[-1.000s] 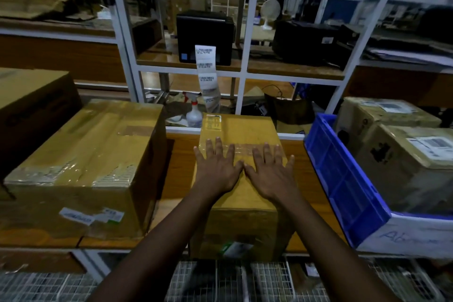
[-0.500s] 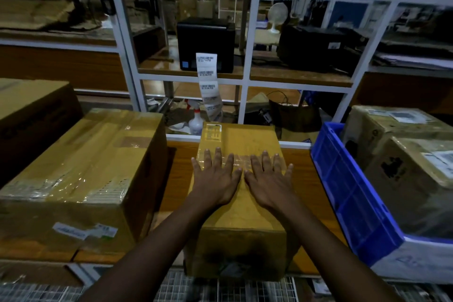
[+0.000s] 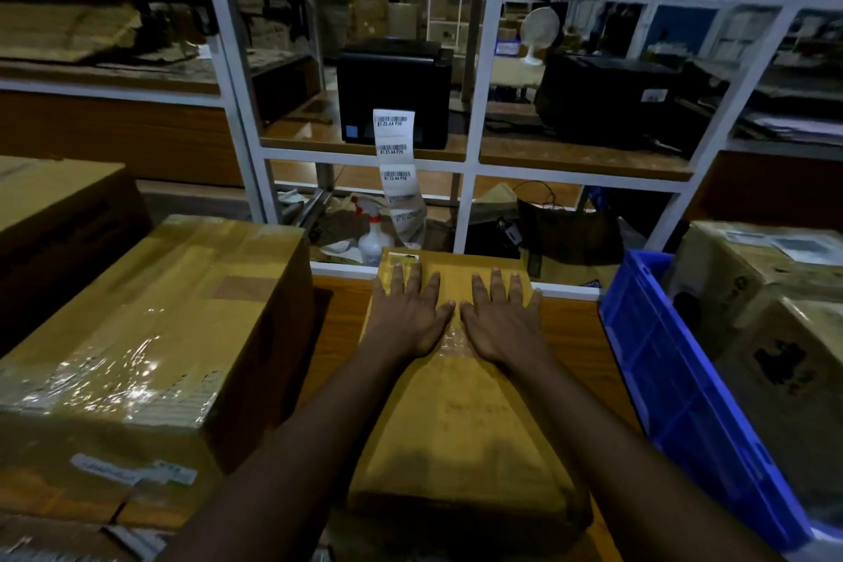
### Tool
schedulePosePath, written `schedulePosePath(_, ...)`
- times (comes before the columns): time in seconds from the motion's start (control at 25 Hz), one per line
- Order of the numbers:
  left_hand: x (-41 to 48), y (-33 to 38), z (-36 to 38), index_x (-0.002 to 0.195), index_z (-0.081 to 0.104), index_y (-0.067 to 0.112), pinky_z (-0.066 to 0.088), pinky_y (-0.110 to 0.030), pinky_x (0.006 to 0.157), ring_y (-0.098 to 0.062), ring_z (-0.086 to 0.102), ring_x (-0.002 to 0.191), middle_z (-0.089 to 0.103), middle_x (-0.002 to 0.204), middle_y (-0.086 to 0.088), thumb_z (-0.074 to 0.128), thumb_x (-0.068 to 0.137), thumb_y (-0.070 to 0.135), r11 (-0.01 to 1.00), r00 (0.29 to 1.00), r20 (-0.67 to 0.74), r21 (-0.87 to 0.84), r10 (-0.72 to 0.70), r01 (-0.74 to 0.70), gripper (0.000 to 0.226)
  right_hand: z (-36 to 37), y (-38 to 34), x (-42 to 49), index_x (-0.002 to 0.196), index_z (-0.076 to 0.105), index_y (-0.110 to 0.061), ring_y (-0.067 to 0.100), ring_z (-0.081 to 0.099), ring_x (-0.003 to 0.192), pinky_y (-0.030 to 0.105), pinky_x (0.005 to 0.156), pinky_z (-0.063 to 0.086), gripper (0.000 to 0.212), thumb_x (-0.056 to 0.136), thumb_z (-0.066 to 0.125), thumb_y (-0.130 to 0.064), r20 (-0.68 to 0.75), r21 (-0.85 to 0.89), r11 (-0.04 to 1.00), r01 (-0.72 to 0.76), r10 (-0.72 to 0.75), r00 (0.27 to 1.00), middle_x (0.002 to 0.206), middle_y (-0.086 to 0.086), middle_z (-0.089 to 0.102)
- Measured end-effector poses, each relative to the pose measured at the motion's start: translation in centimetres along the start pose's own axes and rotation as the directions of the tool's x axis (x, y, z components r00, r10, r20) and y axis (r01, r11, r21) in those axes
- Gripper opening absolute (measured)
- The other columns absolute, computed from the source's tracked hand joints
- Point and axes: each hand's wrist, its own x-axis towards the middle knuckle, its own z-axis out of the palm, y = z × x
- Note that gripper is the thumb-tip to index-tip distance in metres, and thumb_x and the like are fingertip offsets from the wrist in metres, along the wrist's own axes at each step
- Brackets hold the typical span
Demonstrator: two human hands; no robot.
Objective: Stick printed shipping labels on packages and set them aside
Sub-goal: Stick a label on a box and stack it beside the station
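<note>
A long brown cardboard package [image 3: 460, 415] lies on the wooden table in front of me, end towards the shelf. My left hand [image 3: 407, 314] and my right hand [image 3: 501, 320] press flat on its top side by side, fingers straight, near the far end. A small label [image 3: 401, 259] is stuck at the far left corner of the package, just beyond my left fingertips. A strip of printed barcode labels [image 3: 395, 155] hangs from the black label printer [image 3: 393, 90] on the shelf behind.
A large taped cardboard box [image 3: 150, 347] stands to the left. A blue plastic crate [image 3: 684, 388] holding labelled boxes [image 3: 766, 269] stands to the right. A white spray bottle [image 3: 374, 237] sits behind the package. A white metal shelf frame [image 3: 474, 169] closes the back.
Both hands have slid forward along the top of the package towards its far end, and the view has dropped closer to the box.
</note>
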Motion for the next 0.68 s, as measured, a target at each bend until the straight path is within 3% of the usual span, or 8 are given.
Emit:
schedulePosePath(0.2, 1.0, 0.4, 1.1, 0.155, 0.003, 0.026, 0.0, -0.067, 0.112, -0.04, -0.007, 0.148, -0.007, 0.163, -0.012, 0.013, 0.099, 0.055, 0.998, 0.997, -0.058, 0.032, -0.043, 0.045, 0.064, 1.1, 0.2, 0.6, 0.156, -0.001, -0.024, 0.037, -0.008, 0.149, 0.062, 0.116, 0.0, 0.07, 0.098, 0.013, -0.06, -0.107, -0.045, 0.999, 0.001, -0.006, 0.994, 0.164, 0.011, -0.006)
schedulePosePath(0.32, 0.2, 0.4, 0.8, 0.155, 0.009, 0.025, 0.014, -0.071, 0.105, -0.052, 0.007, 0.141, -0.001, 0.16, -0.023, 0.023, 0.093, 0.063, 0.963, 0.963, -0.077, -0.102, -0.258, 0.25, 0.073, 1.1, 0.1, 0.3, 0.155, 0.006, -0.026, 0.045, 0.003, 0.146, 0.062, 0.114, 0.012, 0.068, 0.097, 0.02, -0.059, -0.178, 0.118, 0.983, -0.143, 0.163, 0.971, 0.162, 0.017, 0.0)
schedulePosePath(0.44, -0.2, -0.1, -0.2, 0.154, 0.014, 0.02, 0.038, -0.052, 0.098, -0.049, 0.039, 0.129, 0.022, 0.152, -0.031, 0.034, 0.09, 0.065, 0.861, 0.901, -0.014, -0.303, -0.433, 0.409, 0.08, -0.1, 0.2, -0.5, 0.153, 0.008, -0.027, 0.044, 0.033, 0.134, 0.053, 0.102, 0.035, 0.067, 0.097, 0.028, -0.059, -0.128, 0.437, 0.833, -0.338, 0.43, 0.894, 0.155, 0.023, 0.021)
schedulePosePath(0.52, -0.8, -0.4, -1.3, 0.153, 0.02, 0.02, 0.042, -0.044, 0.094, -0.041, 0.049, 0.122, 0.046, 0.141, -0.024, 0.037, 0.092, 0.061, 0.791, 0.89, 0.022, -0.448, -0.456, 0.417, 0.075, -0.5, 0.4, -1.6, 0.155, 0.006, -0.027, 0.039, 0.044, 0.126, 0.047, 0.097, 0.039, 0.07, 0.097, 0.033, -0.057, -0.066, 0.552, 0.752, -0.361, 0.471, 0.88, 0.148, 0.021, 0.037)
schedulePosePath(0.6, -2.1, -0.8, -2.3, 0.149, 0.03, 0.016, 0.041, -0.042, 0.095, -0.039, 0.05, 0.123, 0.052, 0.138, -0.02, 0.039, 0.093, 0.057, 0.655, 0.862, 0.094, -0.611, -0.498, 0.445, 0.07, -0.8, 0.7, -3.4, 0.155, 0.004, -0.027, 0.038, 0.046, 0.125, 0.047, 0.097, 0.039, 0.073, 0.096, 0.036, -0.056, -0.046, 0.586, 0.726, -0.36, 0.474, 0.879, 0.145, 0.018, 0.042)
schedulePosePath(0.68, -4.0, -1.0, -2.8, 0.138, 0.047, 0.011, 0.041, -0.039, 0.091, -0.035, 0.052, 0.12, 0.055, 0.135, -0.018, 0.037, 0.095, 0.055, 0.582, 0.855, 0.167, -0.668, -0.491, 0.464, 0.062, -0.8, 0.8, -5.4, 0.155, 0.003, -0.027, 0.037, 0.044, 0.127, 0.047, 0.099, 0.038, 0.073, 0.096, 0.036, -0.056, -0.028, 0.606, 0.709, -0.36, 0.472, 0.881, 0.147, 0.016, 0.042)
